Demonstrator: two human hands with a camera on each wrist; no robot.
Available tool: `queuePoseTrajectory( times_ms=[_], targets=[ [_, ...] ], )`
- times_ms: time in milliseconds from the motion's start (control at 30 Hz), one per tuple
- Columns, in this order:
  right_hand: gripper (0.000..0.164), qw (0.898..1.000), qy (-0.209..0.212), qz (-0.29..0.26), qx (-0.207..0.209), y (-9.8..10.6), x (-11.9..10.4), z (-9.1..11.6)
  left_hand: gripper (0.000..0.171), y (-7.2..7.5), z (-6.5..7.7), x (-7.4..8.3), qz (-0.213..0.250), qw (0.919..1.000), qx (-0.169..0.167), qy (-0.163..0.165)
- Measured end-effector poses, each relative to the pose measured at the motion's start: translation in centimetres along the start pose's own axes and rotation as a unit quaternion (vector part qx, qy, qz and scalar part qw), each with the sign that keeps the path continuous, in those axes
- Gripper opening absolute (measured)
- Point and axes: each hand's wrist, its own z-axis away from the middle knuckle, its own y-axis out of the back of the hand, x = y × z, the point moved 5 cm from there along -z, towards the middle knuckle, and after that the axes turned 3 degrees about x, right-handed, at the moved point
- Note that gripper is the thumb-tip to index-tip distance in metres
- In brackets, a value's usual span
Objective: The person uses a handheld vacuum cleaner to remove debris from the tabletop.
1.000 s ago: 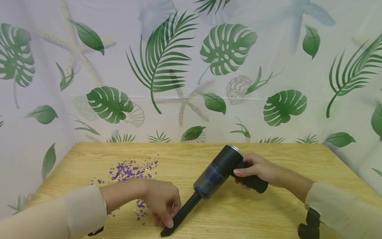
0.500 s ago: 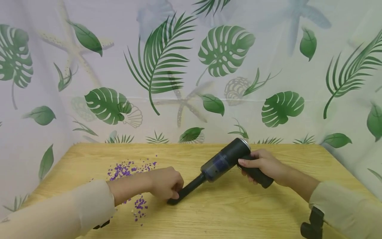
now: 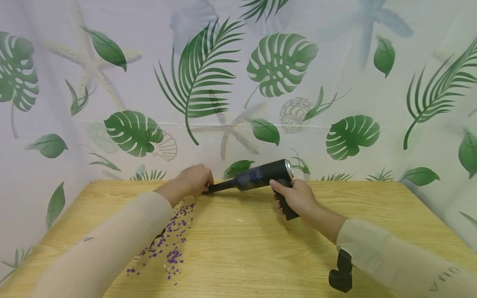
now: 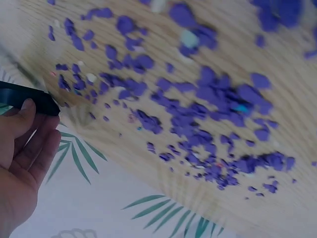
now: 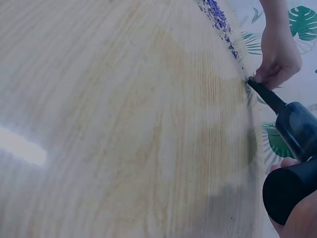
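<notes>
A black handheld vacuum cleaner point(image 3: 257, 176) with a see-through dust cup and a long flat nozzle point(image 3: 221, 187) is held near the table's back edge. My right hand point(image 3: 298, 196) grips its handle, thumb along the top. My left hand point(image 3: 195, 180) pinches the nozzle close to its tip; in the left wrist view the thumb and fingers of that left hand point(image 4: 25, 153) hold the black nozzle end point(image 4: 29, 99). Purple crumbs point(image 3: 175, 254), mixed with a few pale bits, lie scattered on the wooden table, partly hidden by my left sleeve. In the left wrist view the crumbs point(image 4: 198, 114) spread beside the nozzle.
The wooden table point(image 3: 298, 256) ends at the back against a pale curtain point(image 3: 231, 82) printed with green leaves, starfish and shells. A black wrist mount point(image 3: 340, 271) sits below my right sleeve.
Both hands have carried the vacuum cleaner from the table's front toward its back edge, and it now lies more level. Crumbs once behind my left arm now show in front of it.
</notes>
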Motion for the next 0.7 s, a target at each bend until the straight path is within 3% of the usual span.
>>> queuePoseTrajectory(
  times_ms=[200, 700],
  targets=[
    [0.045, 1.0, 0.004, 0.002, -0.014, -0.6, 0.0, -0.6, 0.017, -0.1, 1.2, -0.9, 0.004, 0.9999, -0.005, -0.011],
    [0.042, 0.999, 0.012, 0.008, -0.044, -0.9, -0.3, 0.1, 0.013, 0.0, 3.9, -0.7, 0.017, 0.9989, 0.005, -0.043]
  ],
)
